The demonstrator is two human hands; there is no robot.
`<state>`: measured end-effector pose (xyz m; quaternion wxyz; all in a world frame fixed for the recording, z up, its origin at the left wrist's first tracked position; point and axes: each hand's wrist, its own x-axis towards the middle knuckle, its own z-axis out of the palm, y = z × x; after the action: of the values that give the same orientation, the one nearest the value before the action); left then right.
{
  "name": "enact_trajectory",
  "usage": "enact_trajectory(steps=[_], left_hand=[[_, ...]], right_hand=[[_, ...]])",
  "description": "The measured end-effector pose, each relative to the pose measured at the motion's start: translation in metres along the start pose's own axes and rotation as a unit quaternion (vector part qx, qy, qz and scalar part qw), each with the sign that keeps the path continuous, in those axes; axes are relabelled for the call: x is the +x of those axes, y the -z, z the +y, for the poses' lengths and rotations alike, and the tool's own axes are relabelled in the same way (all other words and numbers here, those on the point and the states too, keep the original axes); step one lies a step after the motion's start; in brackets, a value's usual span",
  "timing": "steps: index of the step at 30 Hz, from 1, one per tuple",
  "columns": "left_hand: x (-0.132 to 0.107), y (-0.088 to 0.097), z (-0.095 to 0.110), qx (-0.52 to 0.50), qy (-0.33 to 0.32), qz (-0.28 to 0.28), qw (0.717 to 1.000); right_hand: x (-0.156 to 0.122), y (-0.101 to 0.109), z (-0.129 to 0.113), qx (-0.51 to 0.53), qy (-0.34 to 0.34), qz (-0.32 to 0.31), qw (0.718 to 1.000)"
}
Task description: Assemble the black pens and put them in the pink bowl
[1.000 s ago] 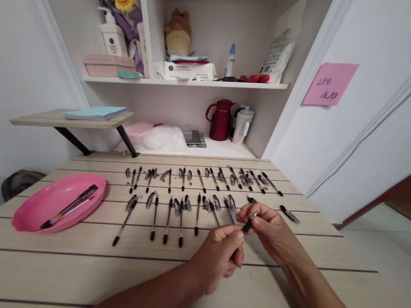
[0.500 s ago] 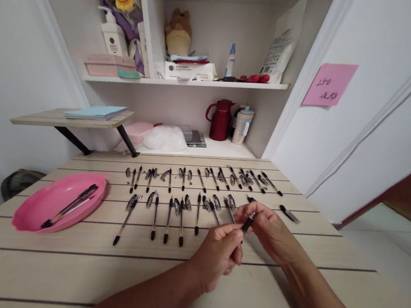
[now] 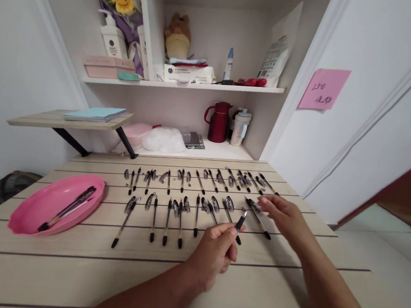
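Note:
My left hand (image 3: 216,247) is closed round a pen (image 3: 241,220) with a black grip, its silver tip pointing up and away. To the right, my right hand (image 3: 284,219) hovers over the table with its fingers stretched out and nothing visible in them. Its fingertips are close to a clear pen cap (image 3: 255,206), beside an uncapped pen (image 3: 260,221) lying on the table. Uncapped pens (image 3: 168,222) with black ends lie in two rough rows, loose clear caps (image 3: 215,203) among them. Part of the right side of the table is hidden behind my right hand.
A pink tray (image 3: 30,200) holding a few pens stands at the left. Behind the table, shelves (image 3: 197,86) hold a red jug (image 3: 219,122), a light cup (image 3: 240,128) and bottles. A small raised shelf (image 3: 30,117) stands at the back left.
My right hand has moved away from my left hand, to the right, and its fingers have opened. The pen in my left hand now shows its bare tip. A cap now shows by the right-hand pen.

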<state>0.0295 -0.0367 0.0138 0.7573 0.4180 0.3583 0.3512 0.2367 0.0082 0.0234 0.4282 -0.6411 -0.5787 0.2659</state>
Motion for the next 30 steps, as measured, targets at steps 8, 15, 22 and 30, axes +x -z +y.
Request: enact_trajectory(steps=[8, 15, 22, 30], left_hand=[[-0.002, 0.001, 0.001, -0.008, 0.001, -0.011, 1.0], [-0.003, 0.0, 0.002, -0.016, 0.004, -0.012, 1.0], [-0.004, 0.0, 0.003, -0.016, -0.011, -0.008, 1.0], [-0.003, 0.0, 0.003, -0.016, -0.012, -0.007, 1.0]], right_hand=[[0.029, 0.04, 0.069, -0.457, -0.043, 0.021, 0.888], [0.001, 0.016, 0.0, 0.145, -0.043, -0.03, 0.988], [-0.021, -0.011, -0.051, 0.329, -0.012, -0.036, 0.944], [-0.028, -0.016, -0.051, 0.296, -0.019, -0.076, 0.952]])
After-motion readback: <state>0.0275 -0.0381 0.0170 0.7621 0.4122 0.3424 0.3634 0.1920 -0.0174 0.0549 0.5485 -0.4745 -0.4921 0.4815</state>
